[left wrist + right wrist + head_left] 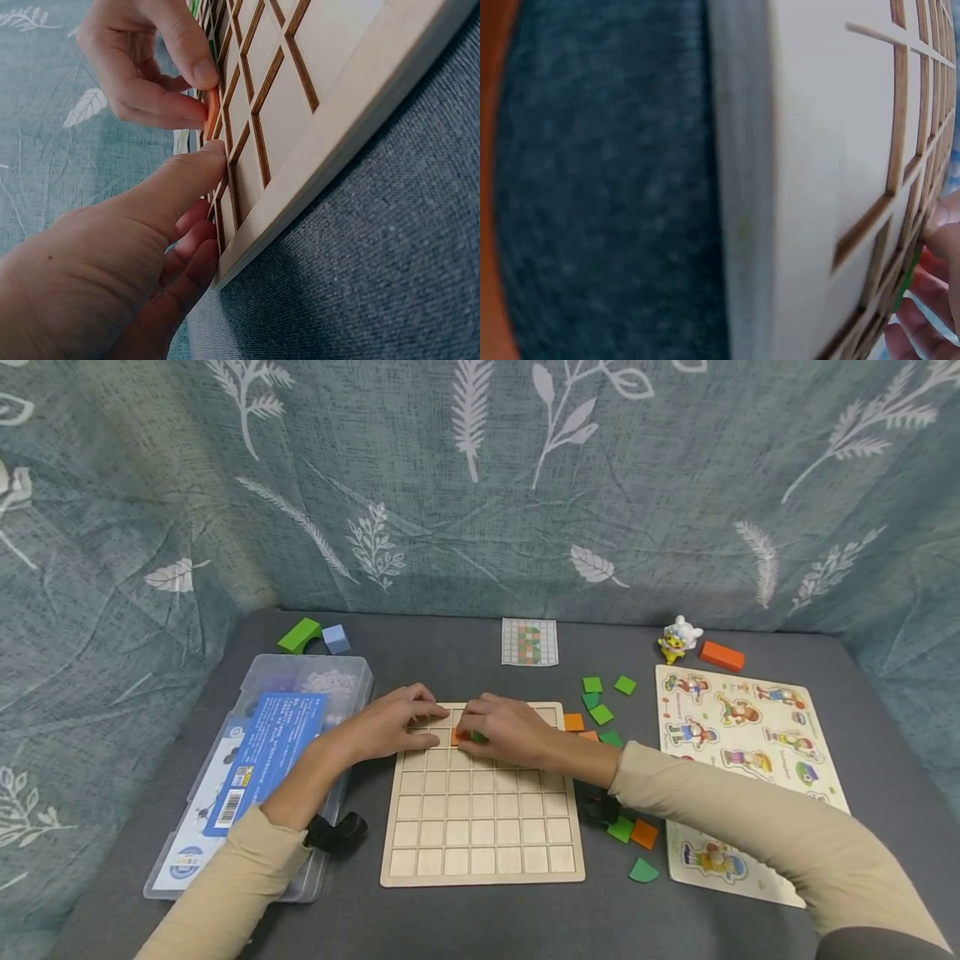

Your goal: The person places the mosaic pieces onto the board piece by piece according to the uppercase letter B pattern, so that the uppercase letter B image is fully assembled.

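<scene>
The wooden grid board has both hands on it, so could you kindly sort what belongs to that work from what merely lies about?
In use:
wooden grid board
orange tile, pinched by the right hand
left hand, resting on the board
loose green and orange tiles
pattern card

Lying about:
plastic box
figure puzzle
duck toy
blocks

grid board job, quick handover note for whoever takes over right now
Left hand: resting on the grid board, fingers on its top-left cells.
Right hand: pinching an orange tile at a second-row cell, a green tile beside it.
Done: hardly any cells filled.
Left: nearly the whole board; loose tiles lie right of it, pattern card behind it.
</scene>
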`<state>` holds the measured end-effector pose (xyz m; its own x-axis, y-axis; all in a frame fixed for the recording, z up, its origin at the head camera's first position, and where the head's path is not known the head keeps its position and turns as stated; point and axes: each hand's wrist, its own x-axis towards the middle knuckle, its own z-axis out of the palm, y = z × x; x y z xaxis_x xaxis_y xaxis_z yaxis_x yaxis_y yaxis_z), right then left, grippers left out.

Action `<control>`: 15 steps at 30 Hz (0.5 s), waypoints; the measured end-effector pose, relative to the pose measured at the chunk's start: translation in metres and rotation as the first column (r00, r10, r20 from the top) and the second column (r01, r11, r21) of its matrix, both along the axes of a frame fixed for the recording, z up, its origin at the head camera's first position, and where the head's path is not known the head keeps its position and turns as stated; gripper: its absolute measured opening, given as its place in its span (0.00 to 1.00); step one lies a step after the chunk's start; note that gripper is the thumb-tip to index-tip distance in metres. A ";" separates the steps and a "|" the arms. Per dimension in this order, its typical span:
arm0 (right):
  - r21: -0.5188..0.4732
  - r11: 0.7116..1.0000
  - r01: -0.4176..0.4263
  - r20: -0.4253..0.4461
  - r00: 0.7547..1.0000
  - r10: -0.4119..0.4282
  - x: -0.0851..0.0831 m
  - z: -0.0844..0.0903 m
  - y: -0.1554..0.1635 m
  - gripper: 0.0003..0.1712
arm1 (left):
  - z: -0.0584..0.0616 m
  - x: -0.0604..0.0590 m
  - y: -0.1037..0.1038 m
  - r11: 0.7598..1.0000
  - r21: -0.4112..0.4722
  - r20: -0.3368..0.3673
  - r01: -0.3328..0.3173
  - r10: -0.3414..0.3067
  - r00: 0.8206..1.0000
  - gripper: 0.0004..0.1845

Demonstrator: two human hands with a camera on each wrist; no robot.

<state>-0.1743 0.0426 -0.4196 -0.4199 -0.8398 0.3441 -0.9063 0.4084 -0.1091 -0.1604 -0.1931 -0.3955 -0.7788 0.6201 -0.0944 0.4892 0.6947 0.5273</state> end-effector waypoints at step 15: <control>-0.051 0.948 0.313 0.243 0.925 -0.292 -0.017 0.005 0.117 0.12 | -0.001 0.000 -0.001 1.000 0.013 0.007 -0.007 0.007 1.000 0.22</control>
